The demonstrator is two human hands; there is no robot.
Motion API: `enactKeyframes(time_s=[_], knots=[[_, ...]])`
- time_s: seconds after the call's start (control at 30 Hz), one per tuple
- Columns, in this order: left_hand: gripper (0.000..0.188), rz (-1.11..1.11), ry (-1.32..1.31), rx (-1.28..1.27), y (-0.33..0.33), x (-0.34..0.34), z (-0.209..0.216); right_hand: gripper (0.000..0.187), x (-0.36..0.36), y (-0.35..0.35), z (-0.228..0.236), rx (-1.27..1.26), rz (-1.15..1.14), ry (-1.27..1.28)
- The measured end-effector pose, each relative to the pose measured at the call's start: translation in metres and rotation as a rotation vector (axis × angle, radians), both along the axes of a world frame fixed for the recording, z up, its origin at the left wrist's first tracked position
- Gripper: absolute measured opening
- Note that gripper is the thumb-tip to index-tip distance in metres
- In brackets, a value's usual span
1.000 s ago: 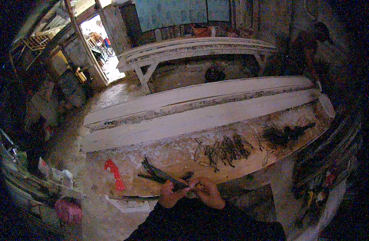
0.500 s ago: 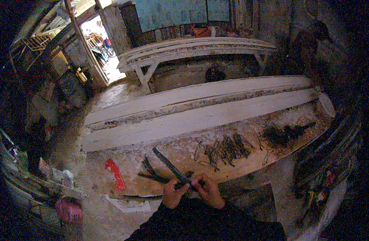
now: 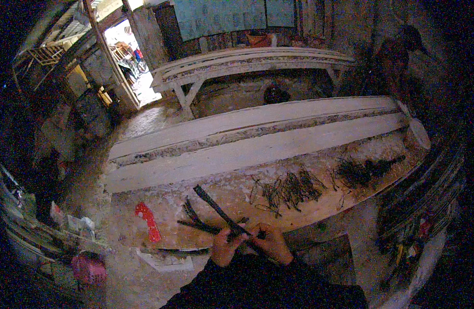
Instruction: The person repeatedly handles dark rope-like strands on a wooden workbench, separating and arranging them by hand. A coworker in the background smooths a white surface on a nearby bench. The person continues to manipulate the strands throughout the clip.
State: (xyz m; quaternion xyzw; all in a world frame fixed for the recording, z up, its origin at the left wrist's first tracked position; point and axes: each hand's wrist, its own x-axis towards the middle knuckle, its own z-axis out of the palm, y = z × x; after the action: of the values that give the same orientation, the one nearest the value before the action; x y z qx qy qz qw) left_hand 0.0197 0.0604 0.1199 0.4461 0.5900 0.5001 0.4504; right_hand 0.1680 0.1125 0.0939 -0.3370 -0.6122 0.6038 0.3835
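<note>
A long dark flat strip (image 3: 214, 207) runs up and to the left from between my hands, over the near edge of the workbench. My left hand (image 3: 225, 249) is closed with its fingertips pinched around the lower part of the strip. Beside it, almost touching, my right hand (image 3: 272, 244) is closed on the same strip near its lower end. Several more dark strips (image 3: 196, 224) lie fanned out on the bench just left of my hands. A red handle-like piece (image 3: 148, 222) lies farther left. Tangled dark thin loops (image 3: 293, 191) spread on the bench to the right.
Long pale boards (image 3: 257, 150) cover the far half of the bench. A denser dark bundle (image 3: 356, 171) lies at its right end. Behind stands a second wooden bench (image 3: 252, 63). A pink container (image 3: 89, 268) is at lower left, and a bright doorway (image 3: 136, 67) opens at back left.
The upper end of the strip has tilted slightly up and to the left. My right hand has shifted a little to the right. Both hands still pinch the strip.
</note>
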Motion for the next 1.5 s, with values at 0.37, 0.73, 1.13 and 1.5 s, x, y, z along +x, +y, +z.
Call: enactKeyframes(time_s=[0.37, 0.73, 1.13, 1.5], knots=[[0.026, -0.089, -0.051, 0.063, 0.001, -0.02, 0.0, 0.014, 0.0, -0.009, 0.01, -0.277, 0.027, -0.03], [0.025, -0.122, -0.196, -0.027, 0.002, 0.007, 0.001, 0.017, -0.002, -0.003, 0.007, -0.106, -0.133, 0.02], [0.019, -0.01, 0.012, 0.044, 0.003, -0.008, -0.005, 0.017, -0.003, 0.001, 0.021, -0.162, -0.046, -0.047], [0.029, 0.096, 0.101, -0.145, 0.005, -0.012, 0.002, 0.017, -0.003, 0.008, 0.022, -0.17, 0.034, -0.061]])
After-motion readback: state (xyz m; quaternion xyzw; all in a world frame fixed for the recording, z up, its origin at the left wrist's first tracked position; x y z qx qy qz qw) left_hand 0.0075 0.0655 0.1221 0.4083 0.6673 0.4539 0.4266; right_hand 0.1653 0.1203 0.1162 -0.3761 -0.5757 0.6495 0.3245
